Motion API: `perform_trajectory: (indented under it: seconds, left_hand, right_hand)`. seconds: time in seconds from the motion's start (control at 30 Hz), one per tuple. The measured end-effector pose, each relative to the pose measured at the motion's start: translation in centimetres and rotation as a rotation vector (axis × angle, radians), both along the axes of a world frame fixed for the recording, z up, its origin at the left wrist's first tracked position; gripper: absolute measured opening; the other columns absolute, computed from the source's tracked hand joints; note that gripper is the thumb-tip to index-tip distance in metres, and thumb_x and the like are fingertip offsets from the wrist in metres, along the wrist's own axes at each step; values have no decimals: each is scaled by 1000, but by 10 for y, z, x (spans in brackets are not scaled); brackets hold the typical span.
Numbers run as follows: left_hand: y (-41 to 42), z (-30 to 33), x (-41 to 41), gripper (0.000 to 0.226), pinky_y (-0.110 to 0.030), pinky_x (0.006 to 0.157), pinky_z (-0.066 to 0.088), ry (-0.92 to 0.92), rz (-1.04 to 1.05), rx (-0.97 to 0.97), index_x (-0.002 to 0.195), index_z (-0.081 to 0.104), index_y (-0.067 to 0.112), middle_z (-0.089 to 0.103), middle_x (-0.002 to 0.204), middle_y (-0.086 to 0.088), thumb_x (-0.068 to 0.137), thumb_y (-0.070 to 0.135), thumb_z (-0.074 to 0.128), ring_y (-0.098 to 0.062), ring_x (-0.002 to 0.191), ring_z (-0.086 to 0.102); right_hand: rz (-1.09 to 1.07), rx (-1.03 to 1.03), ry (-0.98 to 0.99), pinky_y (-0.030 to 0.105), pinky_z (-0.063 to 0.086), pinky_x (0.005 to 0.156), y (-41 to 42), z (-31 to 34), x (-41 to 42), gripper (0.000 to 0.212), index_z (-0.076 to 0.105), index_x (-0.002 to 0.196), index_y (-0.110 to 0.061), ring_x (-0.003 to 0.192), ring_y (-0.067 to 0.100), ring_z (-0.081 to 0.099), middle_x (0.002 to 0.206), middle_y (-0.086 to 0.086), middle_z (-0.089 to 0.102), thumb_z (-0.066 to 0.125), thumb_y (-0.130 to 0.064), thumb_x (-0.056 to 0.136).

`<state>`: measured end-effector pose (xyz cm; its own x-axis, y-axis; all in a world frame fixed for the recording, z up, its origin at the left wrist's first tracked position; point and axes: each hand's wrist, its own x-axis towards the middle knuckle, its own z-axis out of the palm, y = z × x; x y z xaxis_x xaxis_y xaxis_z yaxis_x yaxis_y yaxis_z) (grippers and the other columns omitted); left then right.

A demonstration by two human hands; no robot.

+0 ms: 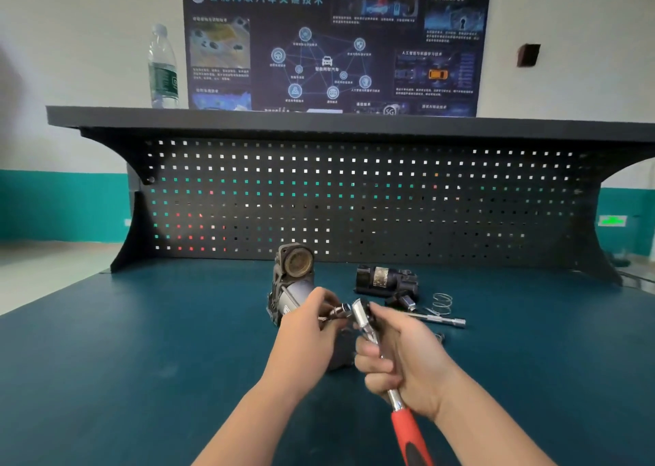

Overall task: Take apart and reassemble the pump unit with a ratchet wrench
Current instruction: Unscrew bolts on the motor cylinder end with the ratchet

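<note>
- Ratchet wrench (381, 355): chrome shaft, red-and-black grip.
- Bench mat (141, 341): deep teal.
- Pegboard (354, 196) at twelve o'clock: black, gridded with square holes.
- Poster (335, 49): dark blue.

Open table (141, 359) surface lies to the left and right of both forearms, while the pump body (292, 281), motor block (386, 281), spring (442, 302) and socket bar (439, 319) crowd the centre (pegboard (354, 196) closes the rear).

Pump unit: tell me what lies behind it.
Behind the pump unit stands the dark pegboard. The left hand covers the unit's near end, so nothing can be told there.
</note>
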<state>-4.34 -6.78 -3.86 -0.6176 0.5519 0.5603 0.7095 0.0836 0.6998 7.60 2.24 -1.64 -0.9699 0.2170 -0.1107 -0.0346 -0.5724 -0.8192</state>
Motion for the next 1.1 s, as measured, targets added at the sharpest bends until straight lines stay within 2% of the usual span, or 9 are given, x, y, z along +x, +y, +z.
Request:
perform_trajectory:
  seconds: [0.1, 0.23, 0.47, 0.57, 0.63, 0.73, 0.87, 1.1]
  left_hand:
    - [1, -1, 0, 26, -5, 62, 40, -8, -42, -10, 82, 50, 41, 65, 80, 29, 85, 20, 65, 6, 75, 60]
    - [1, 1, 3, 29, -6, 64, 41, 41, -65, -17, 84, 49, 44, 65, 83, 24, 85, 20, 65, 2, 78, 62]
    - [-2, 4, 4, 35, -12, 74, 45, 97, -63, -38, 79, 50, 48, 63, 82, 30, 84, 18, 66, 3, 83, 61]
    - [-4, 7, 6, 25, -14, 80, 46, 102, -71, -77, 93, 59, 43, 66, 90, 25, 85, 21, 66, 1, 89, 62]
    - [-4, 8, 8, 21, -19, 83, 46, 135, -56, -110, 106, 66, 30, 70, 96, 15, 86, 23, 65, -3, 91, 62]
    - [-6, 8, 13, 18, -25, 77, 44, 227, -19, -123, 103, 70, 25, 72, 88, 6, 86, 26, 65, -11, 86, 61]
    - [-6, 7, 17, 17, -28, 76, 45, 323, 56, -72, 99, 71, 27, 73, 86, 7, 83, 31, 68, -12, 83, 62]
    - [-4, 4, 19, 15, -32, 71, 48, 338, 15, -8, 96, 72, 26, 72, 81, 6, 83, 31, 70, -11, 77, 63]
  right_hand:
    - [-67, -3, 62, 12, 18, 29, -5, -4, -2, 25, 53, 75, -12, 31, 7, 24, 48, 1, 33, 53, -36, 80]
    - [-154, -53, 85, 11, 15, 28, 2, -4, -3, 29, 50, 71, -14, 29, 6, 23, 46, -1, 31, 50, -36, 89]
    - [-148, 3, 40, 11, 14, 28, 3, -3, 1, 36, 50, 70, -14, 28, 6, 22, 44, -1, 31, 45, -37, 97]
    - [-157, 35, 35, 10, 14, 28, 3, 0, 4, 39, 52, 68, -13, 27, 5, 21, 44, -1, 31, 44, -36, 97]
    - [-162, 45, 26, 10, 14, 27, 4, 2, 7, 37, 52, 69, -13, 27, 5, 21, 45, -1, 31, 44, -36, 97]
    - [-162, 62, -2, 10, 15, 26, 7, 3, 11, 33, 49, 74, -14, 27, 4, 22, 44, -2, 31, 44, -36, 97]
    - [-162, 53, -53, 10, 15, 25, 11, 4, 13, 35, 48, 71, -13, 26, 4, 22, 43, -3, 32, 46, -38, 96]
    - [-73, 28, -74, 10, 15, 25, 13, 1, 13, 32, 51, 74, -15, 26, 3, 23, 43, -3, 31, 47, -38, 95]
